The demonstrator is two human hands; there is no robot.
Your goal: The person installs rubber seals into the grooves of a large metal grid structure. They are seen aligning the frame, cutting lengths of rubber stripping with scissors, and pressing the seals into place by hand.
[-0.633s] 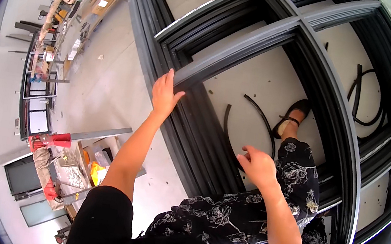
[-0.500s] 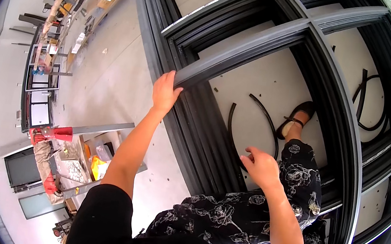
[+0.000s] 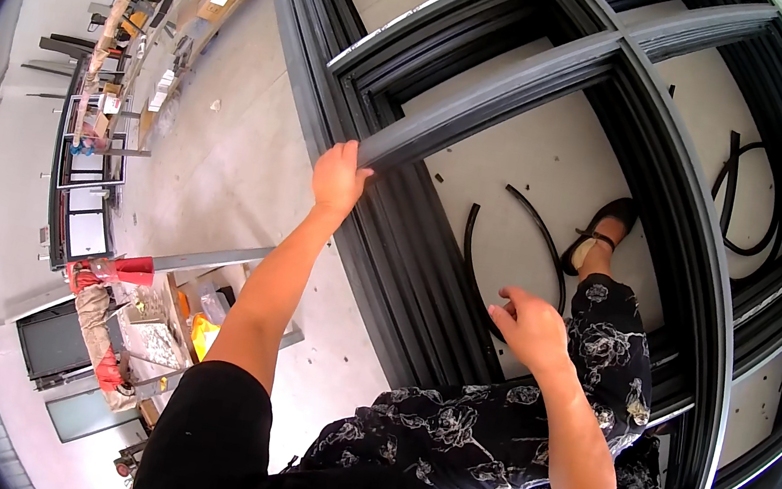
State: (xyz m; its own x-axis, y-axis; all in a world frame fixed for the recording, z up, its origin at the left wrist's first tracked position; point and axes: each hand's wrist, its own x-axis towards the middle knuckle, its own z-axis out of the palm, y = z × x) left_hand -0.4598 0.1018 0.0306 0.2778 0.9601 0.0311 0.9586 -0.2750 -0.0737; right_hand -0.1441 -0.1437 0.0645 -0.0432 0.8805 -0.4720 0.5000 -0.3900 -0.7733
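A stack of dark grey metal window frames (image 3: 492, 108) with crossbars lies in front of me and to the right. My left hand (image 3: 338, 179) grips the near left end of a crossbar on the top frame, its thumb on one side and fingers over the edge. My right hand (image 3: 532, 328) hangs in the air over my thigh, holding nothing, fingers loosely bent and the thumb apart. Beneath it, inside a frame opening, black rubber strips (image 3: 542, 225) lie curved on the floor. My foot in a black shoe (image 3: 605, 231) stands in that same opening.
More black strips (image 3: 730, 184) lie in the opening to the right. At the left stand a cluttered workbench (image 3: 196, 23) and a cart (image 3: 170, 333) with red-wrapped parts and a yellow bag. Framed panels (image 3: 89, 199) lean by the wall. Small scraps dot the pale floor (image 3: 228, 119).
The whole view has shifted slightly. My left hand keeps its hold on the crossbar's end; my right hand stays over my thigh, nearly unmoved.
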